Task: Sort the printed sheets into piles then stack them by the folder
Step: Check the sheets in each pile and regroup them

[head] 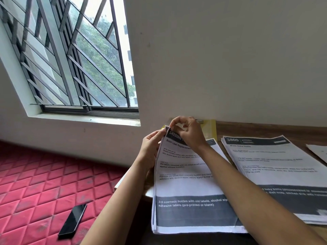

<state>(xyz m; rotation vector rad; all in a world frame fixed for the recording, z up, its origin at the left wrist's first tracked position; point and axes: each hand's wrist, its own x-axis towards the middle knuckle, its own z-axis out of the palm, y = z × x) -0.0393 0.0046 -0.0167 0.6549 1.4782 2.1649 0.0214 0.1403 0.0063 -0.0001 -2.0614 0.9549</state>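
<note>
A stack of printed sheets [185, 183] headed "Bottle Label Replacement" lies at the wooden table's left end, hanging over the front edge. My left hand [150, 147] grips the stack's upper left edge, thumb on top. My right hand [185, 131] pinches the top left corner of the sheets between thumb and fingertips, lifting it slightly. A yellow folder [210, 128] lies flat against the wall, partly under the stack and behind my right hand. A second pile of sheets [274, 165], headed "Wash baby bottle", lies to the right, my right forearm crossing its near left corner.
Another sheet [318, 151] shows at the table's right edge. A black phone [72, 221] lies on the red quilted mattress [44, 183] left of the table. A barred window [70, 59] and white wall stand behind.
</note>
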